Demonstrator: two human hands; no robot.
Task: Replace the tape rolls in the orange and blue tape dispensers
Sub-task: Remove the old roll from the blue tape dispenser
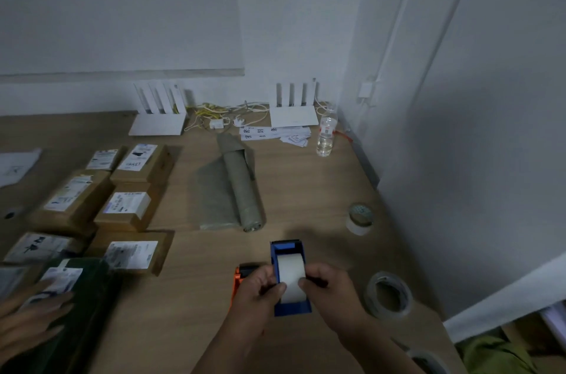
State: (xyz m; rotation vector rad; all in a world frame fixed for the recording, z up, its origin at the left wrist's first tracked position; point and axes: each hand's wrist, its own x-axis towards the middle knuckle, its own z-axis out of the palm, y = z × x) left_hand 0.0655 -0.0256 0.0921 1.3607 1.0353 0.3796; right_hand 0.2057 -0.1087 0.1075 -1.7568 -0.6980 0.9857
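Observation:
A blue tape dispenser (288,254) stands on the wooden table near the front, with a white tape roll (291,277) sitting in it. My left hand (257,291) grips the dispenser's left side, thumb on the roll. My right hand (329,288) holds the right side, thumb touching the roll too. The orange tape dispenser (238,277) lies just left of the blue one, mostly hidden behind my left hand. A thin clear tape roll (388,295) lies flat to the right. Another roll (360,218) stands further back right.
Several labelled cardboard parcels (122,208) fill the left side. Another person's hand (27,312) rests on a dark parcel at the lower left. A grey rolled bag (235,187) lies in the middle. A water bottle (326,134), routers and cables stand by the wall.

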